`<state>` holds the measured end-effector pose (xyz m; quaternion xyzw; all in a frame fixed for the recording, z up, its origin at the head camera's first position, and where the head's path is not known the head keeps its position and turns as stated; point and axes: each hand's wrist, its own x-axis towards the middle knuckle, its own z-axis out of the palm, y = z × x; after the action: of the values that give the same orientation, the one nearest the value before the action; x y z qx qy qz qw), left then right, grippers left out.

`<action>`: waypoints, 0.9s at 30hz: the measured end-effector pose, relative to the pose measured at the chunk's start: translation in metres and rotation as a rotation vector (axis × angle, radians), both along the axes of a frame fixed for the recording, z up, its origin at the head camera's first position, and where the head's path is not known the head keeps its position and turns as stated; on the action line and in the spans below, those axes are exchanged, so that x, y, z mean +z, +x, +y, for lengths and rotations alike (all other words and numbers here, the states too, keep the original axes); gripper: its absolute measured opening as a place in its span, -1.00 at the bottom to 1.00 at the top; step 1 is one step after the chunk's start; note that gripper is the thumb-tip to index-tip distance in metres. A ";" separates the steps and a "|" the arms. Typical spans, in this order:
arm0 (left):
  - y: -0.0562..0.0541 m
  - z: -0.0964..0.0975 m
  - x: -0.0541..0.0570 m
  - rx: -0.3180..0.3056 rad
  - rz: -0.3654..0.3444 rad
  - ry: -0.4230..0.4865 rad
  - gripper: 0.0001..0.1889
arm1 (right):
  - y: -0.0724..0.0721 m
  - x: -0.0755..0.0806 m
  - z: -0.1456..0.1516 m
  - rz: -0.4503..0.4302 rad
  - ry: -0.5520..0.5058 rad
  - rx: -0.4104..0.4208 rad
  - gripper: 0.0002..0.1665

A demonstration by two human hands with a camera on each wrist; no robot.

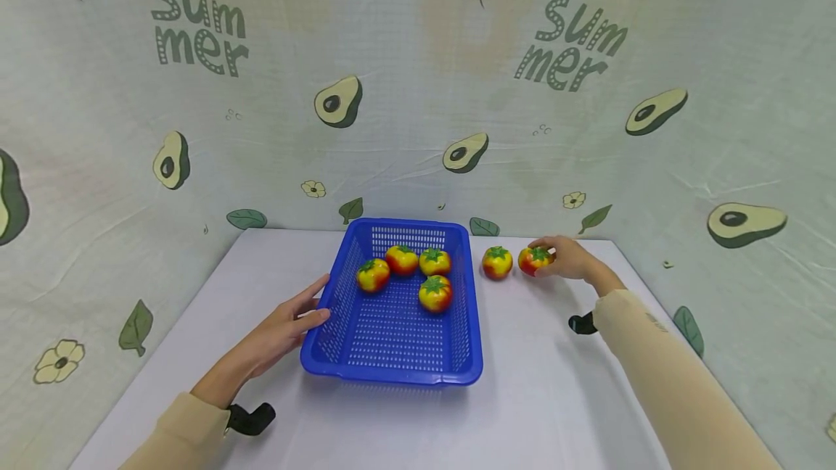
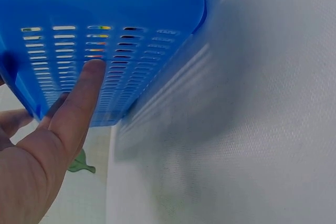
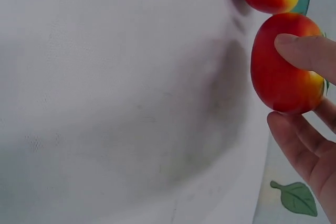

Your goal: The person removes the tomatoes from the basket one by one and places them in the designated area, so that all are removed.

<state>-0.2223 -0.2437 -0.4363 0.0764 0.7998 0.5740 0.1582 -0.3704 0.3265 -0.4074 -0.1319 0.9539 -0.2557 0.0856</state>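
While the left hand (image 1: 281, 331) rests against the left side of a blue basket (image 1: 392, 376), its fingers lie extended along that wall without closing round it; in the left wrist view the thumb touches the slotted outside. Off to the right of the basket, the right hand (image 1: 573, 258) grasps the outer tomato (image 1: 530, 261), the thumb on one side and fingertips on the other. Whether this red-and-yellow piece touches the worktop (image 1: 535, 368) or is slightly raised, I cannot tell.

Between it and the basket sits a second loose tomato (image 1: 497, 264), just beside the grasped one and near the basket's right wall. That neighbour and the raised wall both stand in the way of a straight low line to the basket's inside. Four more tomatoes (image 1: 435, 294) lie within, gathered toward the far half, with the near part of the floor bare.

A black device (image 1: 253, 419) shows at the left cuff (image 1: 196, 419) and another black piece (image 1: 583, 323) beside the right sleeve (image 1: 673, 376). Behind the far edge hangs a pale cloth (image 1: 392, 35) printed with avocados, leaves, flowers and "Summer".
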 end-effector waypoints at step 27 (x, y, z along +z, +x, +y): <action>0.000 -0.001 0.001 -0.028 -0.006 0.026 -0.16 | -0.002 -0.009 0.000 -0.018 0.033 0.011 -0.20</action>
<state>-0.2223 -0.2450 -0.4350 0.0880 0.7907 0.5821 0.1679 -0.3719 0.3260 -0.4166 -0.1335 0.9565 -0.2405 0.0976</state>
